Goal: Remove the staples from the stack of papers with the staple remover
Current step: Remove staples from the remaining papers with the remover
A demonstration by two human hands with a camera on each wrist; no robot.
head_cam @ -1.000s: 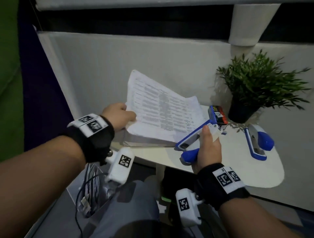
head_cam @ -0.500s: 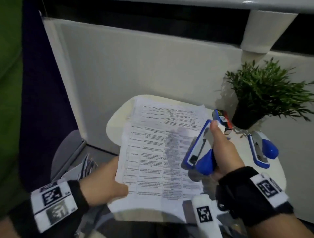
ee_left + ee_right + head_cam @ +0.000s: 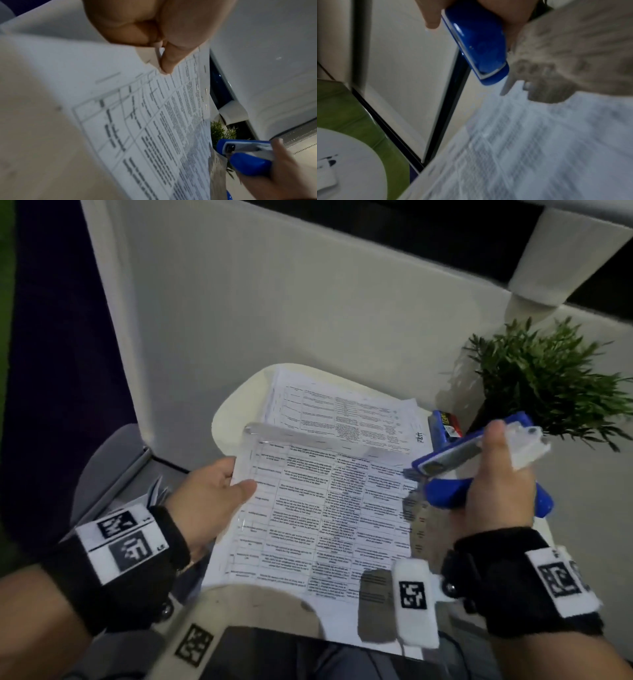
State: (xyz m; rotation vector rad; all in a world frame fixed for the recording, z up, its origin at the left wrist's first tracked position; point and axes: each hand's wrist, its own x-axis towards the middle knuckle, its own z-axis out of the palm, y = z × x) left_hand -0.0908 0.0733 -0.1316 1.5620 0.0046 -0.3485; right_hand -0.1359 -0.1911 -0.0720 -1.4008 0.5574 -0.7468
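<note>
My left hand (image 3: pixel 239 484) pinches the left edge of a stapled set of printed papers (image 3: pixel 325 518), held over my lap in front of the small table. The left wrist view shows thumb and finger of that left hand (image 3: pixel 164 59) on the sheet, and several staples (image 3: pixel 205 92) along its far edge. My right hand (image 3: pixel 493 460) grips the blue and white staple remover (image 3: pixel 472 453). Its front end points left, just off the papers' right edge. In the right wrist view the staple remover (image 3: pixel 476 44) is above the blurred papers (image 3: pixel 539 142).
More printed sheets (image 3: pixel 342 412) lie on the small white table (image 3: pixel 233 409). A staple box (image 3: pixel 445 426) and a potted plant (image 3: pixel 548 392) stand at its right. A second blue stapler (image 3: pixel 544 505) shows behind my right hand. A white partition wall (image 3: pixel 274 302) rises behind.
My left hand has drawn the stapled papers off the table toward my lap and laid them flatter. My right hand has carried the staple remover up and to the right.
</note>
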